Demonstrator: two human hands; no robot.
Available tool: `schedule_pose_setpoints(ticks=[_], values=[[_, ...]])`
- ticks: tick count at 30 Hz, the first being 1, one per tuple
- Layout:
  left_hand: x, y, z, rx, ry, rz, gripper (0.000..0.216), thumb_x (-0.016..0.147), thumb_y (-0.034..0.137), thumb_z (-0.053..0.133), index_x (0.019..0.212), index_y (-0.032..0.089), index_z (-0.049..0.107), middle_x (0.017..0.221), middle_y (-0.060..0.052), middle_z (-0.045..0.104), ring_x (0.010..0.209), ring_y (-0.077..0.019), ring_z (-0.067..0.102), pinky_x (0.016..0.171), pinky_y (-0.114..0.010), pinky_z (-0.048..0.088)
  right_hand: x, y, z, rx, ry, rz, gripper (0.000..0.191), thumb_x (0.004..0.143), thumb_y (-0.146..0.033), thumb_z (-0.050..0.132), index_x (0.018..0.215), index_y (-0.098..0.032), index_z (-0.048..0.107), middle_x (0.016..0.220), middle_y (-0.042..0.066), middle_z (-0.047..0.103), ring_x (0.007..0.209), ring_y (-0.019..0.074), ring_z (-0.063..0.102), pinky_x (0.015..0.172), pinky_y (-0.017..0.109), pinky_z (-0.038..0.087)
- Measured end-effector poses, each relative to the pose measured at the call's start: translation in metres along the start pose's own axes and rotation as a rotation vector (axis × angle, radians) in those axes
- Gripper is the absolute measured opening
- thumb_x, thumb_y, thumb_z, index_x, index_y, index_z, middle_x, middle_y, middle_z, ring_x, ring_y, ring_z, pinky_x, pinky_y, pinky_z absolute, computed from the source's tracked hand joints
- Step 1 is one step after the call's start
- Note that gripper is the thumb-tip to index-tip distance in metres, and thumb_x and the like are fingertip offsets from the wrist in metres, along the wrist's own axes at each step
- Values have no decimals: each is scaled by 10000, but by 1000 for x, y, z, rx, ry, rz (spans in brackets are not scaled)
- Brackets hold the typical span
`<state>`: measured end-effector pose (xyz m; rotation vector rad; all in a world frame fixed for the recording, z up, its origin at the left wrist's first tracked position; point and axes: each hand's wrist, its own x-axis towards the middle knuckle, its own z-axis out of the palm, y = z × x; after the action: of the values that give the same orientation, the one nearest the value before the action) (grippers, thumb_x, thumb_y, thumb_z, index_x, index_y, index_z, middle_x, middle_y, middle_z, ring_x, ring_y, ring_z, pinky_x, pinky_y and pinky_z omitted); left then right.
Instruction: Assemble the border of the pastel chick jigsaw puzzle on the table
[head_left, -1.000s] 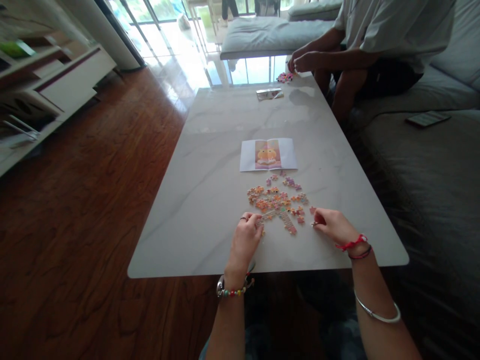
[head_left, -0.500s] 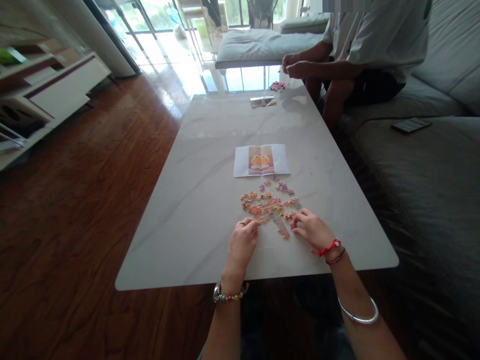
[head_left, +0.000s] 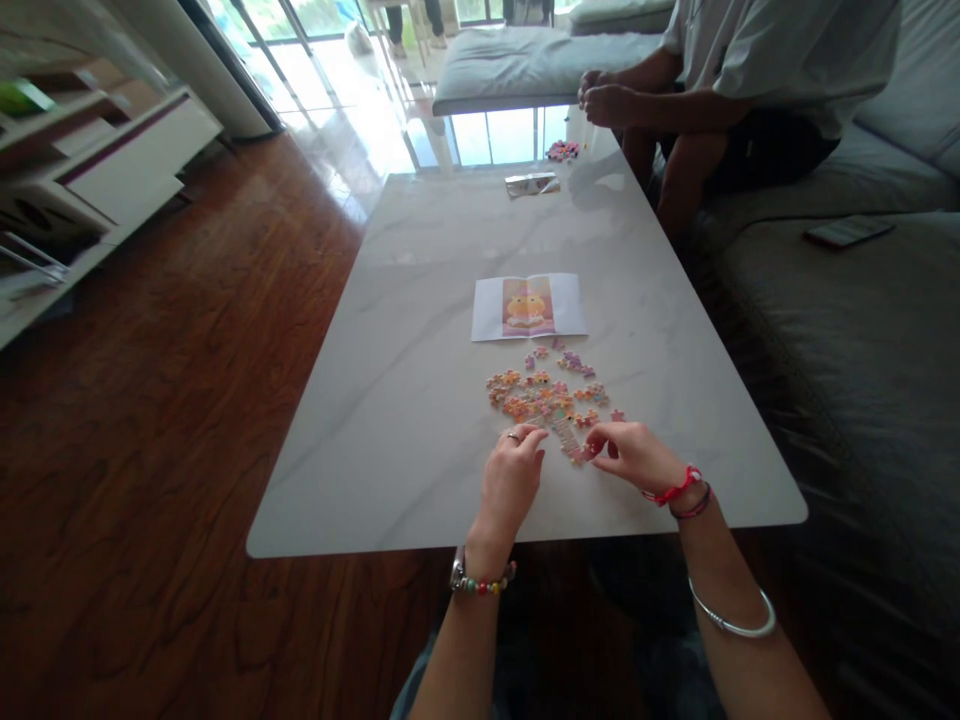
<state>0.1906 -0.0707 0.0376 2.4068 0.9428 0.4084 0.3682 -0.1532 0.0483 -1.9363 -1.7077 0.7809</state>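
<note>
A loose pile of small orange, pink and purple jigsaw puzzle pieces lies on the white marbled table. At its near side is a short joined strip of puzzle pieces, slanting toward me. My right hand pinches a pinkish puzzle piece at the strip's near right end, with thumb and forefinger closed. Just left of the strip, my left hand hovers low with its fingers curled together; whatever its fingertips hold, if anything, is hidden. One pink star-like puzzle piece lies apart, beyond my right hand.
Beyond the pile lies a creased sheet with a yellow character picture. Farther off are a silvery packet and another heap of pieces. A person sits on the grey sofa at the right, where a phone lies.
My left hand has moved right, toward the joined strip. My right hand has come down to the strip's near end, uncovering the lone pink piece. The view has shifted slightly.
</note>
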Motion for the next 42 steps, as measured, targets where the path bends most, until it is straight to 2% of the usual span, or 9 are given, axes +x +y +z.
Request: schedule_pose_setpoints(ticks=[7, 14, 21, 25, 28, 31, 33, 37, 42], values=[[0, 10, 8, -13, -33, 156, 274, 745, 106, 518, 993, 219, 545, 1039, -41, 565, 983, -172, 493, 872, -359, 413, 0, -1, 0, -54, -12, 9, 70, 692, -229, 577, 688, -165, 605, 660, 16, 637, 558, 102, 538, 543, 207, 395], [-1, 10, 8, 8, -93, 101, 258, 761, 120, 497, 997, 217, 530, 979, -41, 556, 913, -160, 515, 800, -312, 453, -1, -5, -2, -33, -49, 45, 143, 689, -304, 599, 663, -163, 590, 585, 0, 599, 531, 97, 520, 502, 195, 370], [0, 11, 7, 30, -120, 51, 225, 781, 148, 472, 988, 221, 524, 979, -34, 549, 892, -156, 526, 778, -288, 465, -1, 6, -4, -81, -3, 11, 49, 689, -160, 569, 727, -163, 600, 666, 12, 606, 621, 115, 539, 588, 218, 404], [1, 10, 7, 45, -123, 49, 223, 783, 149, 465, 986, 223, 522, 975, -35, 550, 888, -157, 528, 777, -287, 463, -4, 10, -5, -78, 0, 17, 69, 707, -175, 557, 753, -170, 608, 671, 10, 592, 618, 116, 535, 600, 226, 418], [1, 10, 6, 53, -125, 40, 222, 785, 146, 457, 981, 224, 524, 981, -36, 550, 884, -157, 530, 770, -285, 464, -7, 16, -9, -100, 79, 68, 147, 724, -229, 560, 852, -172, 601, 689, 10, 574, 592, 117, 527, 597, 239, 429], [2, 11, 5, 61, -116, 23, 223, 788, 148, 447, 982, 224, 525, 988, -37, 549, 883, -157, 532, 763, -284, 466, -8, 28, -11, -215, 295, 183, 246, 730, -241, 549, 964, -168, 571, 805, 46, 556, 675, 149, 548, 640, 270, 441], [2, 11, 6, 62, -113, 17, 221, 785, 148, 450, 979, 222, 527, 985, -38, 549, 879, -156, 534, 764, -284, 466, -7, 35, -10, -272, 373, 231, 263, 722, -240, 550, 976, -175, 568, 874, 64, 531, 741, 170, 555, 668, 283, 445], [1, 11, 7, 56, -105, 37, 225, 779, 137, 453, 971, 223, 532, 971, -38, 551, 875, -152, 535, 761, -281, 466, -3, 40, -5, -253, 345, 231, 116, 730, -231, 524, 812, -186, 593, 861, 52, 510, 748, 162, 552, 691, 280, 440], [1, 11, 8, 60, -104, 55, 225, 775, 136, 463, 969, 224, 537, 972, -40, 553, 871, -153, 532, 761, -288, 466, -2, 36, -4, -175, 362, 252, 64, 715, -221, 522, 721, -170, 559, 788, 49, 555, 683, 154, 538, 663, 282, 425]])
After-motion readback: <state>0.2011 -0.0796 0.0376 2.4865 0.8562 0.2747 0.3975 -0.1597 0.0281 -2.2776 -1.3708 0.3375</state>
